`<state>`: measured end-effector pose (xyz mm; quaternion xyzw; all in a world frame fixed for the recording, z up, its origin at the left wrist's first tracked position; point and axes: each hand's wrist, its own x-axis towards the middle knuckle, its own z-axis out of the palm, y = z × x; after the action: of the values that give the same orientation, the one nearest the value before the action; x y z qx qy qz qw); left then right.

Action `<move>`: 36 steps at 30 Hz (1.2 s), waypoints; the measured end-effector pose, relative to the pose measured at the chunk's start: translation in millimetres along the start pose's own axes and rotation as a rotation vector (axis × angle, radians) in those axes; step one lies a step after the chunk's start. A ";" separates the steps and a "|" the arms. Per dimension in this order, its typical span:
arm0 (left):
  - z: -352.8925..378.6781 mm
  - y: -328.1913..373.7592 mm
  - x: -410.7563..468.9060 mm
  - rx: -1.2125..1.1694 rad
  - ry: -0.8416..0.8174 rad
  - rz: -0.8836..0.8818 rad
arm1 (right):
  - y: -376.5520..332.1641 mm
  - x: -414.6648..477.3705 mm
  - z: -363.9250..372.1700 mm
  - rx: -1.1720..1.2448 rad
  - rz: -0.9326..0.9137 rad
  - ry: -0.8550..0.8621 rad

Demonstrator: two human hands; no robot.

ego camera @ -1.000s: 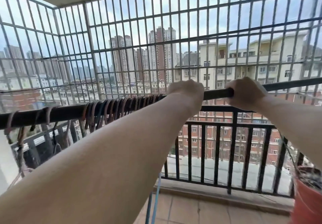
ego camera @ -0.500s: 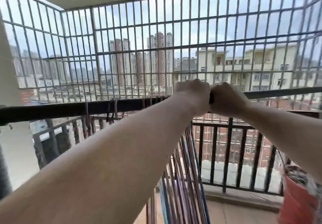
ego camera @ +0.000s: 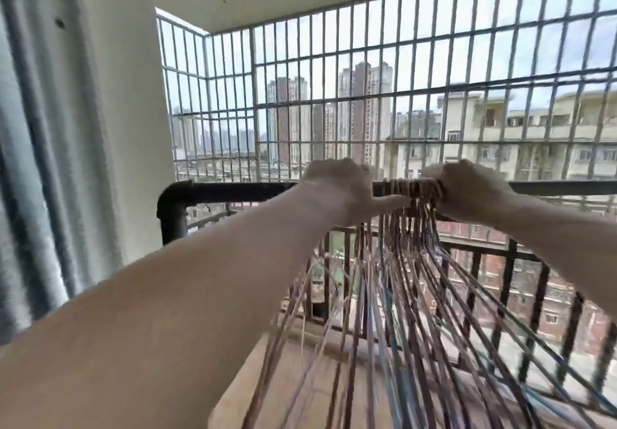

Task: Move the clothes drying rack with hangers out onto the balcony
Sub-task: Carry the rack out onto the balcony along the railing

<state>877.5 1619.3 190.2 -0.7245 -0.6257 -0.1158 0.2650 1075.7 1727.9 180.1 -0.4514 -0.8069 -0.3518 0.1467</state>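
Both the left hand [ego camera: 337,188] and right hand [ego camera: 467,191] are clamping the drying rack's top bar [ego camera: 240,190] at 12 o'clock, bracketing bunched wire hangers [ego camera: 410,261], likely mid-carry, next needing clearance from the balcony railing [ego camera: 500,281].

left hand [ego camera: 337,188], right hand [ego camera: 467,191], gripping rack bar [ego camera: 233,191], hangers [ego camera: 410,261]

The drying rack's dark top bar [ego camera: 233,191] is running level before the window grille [ego camera: 400,95], its wire hangers [ego camera: 410,261] bunching on it and fanning downward, blurred.
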 end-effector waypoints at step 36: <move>91.2 -67.7 142.3 0.131 0.115 -0.072 | 44.9 98.7 98.8 0.234 0.121 0.118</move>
<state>824.1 1793.0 201.6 -0.6748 -0.6413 -0.1253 0.3431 1066.8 1874.3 184.3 -0.4576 -0.8037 -0.2717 0.2663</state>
